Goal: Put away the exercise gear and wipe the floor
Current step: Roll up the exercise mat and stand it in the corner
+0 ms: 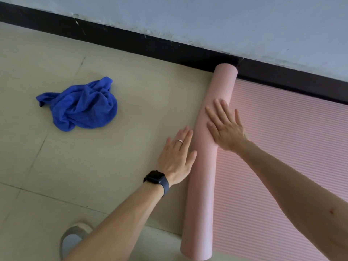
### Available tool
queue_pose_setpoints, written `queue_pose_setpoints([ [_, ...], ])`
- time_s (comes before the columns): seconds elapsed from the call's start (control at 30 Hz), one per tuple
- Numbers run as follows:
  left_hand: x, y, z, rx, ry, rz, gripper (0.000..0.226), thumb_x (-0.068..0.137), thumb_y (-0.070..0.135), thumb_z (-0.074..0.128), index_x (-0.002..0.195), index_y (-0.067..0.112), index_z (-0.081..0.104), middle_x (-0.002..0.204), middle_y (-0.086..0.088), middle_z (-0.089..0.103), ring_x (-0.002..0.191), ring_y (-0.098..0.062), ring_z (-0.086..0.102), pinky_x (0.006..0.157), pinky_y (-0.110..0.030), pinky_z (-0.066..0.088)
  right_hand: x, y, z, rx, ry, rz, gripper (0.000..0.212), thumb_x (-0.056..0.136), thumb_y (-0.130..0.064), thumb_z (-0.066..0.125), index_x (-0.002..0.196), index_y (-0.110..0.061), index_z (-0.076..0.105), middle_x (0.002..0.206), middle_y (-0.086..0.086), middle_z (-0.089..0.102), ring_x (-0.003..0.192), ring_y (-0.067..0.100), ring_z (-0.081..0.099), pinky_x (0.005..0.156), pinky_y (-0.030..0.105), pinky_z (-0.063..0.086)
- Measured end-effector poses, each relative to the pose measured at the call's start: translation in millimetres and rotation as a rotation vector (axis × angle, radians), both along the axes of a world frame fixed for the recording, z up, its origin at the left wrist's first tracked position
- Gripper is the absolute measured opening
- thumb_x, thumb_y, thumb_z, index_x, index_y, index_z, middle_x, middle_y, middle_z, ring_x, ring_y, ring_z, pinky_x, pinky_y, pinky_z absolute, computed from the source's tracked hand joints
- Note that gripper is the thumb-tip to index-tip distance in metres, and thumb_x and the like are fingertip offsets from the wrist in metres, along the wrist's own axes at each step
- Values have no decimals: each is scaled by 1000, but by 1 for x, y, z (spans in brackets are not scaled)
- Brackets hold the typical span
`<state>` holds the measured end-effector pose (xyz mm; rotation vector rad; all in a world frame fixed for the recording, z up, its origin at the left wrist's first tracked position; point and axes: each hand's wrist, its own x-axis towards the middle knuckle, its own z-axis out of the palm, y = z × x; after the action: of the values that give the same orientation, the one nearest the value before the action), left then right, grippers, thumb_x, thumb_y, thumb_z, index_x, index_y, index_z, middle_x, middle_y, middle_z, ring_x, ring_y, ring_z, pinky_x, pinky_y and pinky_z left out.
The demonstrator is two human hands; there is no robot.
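Rolling pink yoga mat beside wall; roll part-formed. Blue cloth crumpled, well apart. Right hand flat, fingers straight, atop roll; left hand open against its side. Advise even pressure, ends square.

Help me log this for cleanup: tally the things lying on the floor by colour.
Pink: 1, the partly rolled mat
Blue: 1, the crumpled cloth
Pale grey: 1, a slipper-like thing at the bottom edge
Total: 3

Black baseboard below pale scuffed wall.
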<state>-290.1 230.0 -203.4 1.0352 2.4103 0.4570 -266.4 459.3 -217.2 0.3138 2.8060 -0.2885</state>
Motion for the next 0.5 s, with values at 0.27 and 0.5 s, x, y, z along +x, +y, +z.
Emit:
queue_pose_setpoints([
  [0.27,27,20,-21,-97,4,-147,64,99,43,9,155,23,-16,161,10,-14,153,-12,-1,124,-44,8,11,18,22,-113,175,-77,54,96,-40,26,146,-22,37,166,6,8,153,26,3,120,61,8],
  [0.5,7,23,-4,-148,64,-282,64,104,48,23,157,29,-7,166,8,-7,152,-14,-7,123,-48,2,9,7,5,-80,90,-139,55,105,-49,9,158,-37,-3,164,-9,-21,149,12,-25,123,49,-6],
])
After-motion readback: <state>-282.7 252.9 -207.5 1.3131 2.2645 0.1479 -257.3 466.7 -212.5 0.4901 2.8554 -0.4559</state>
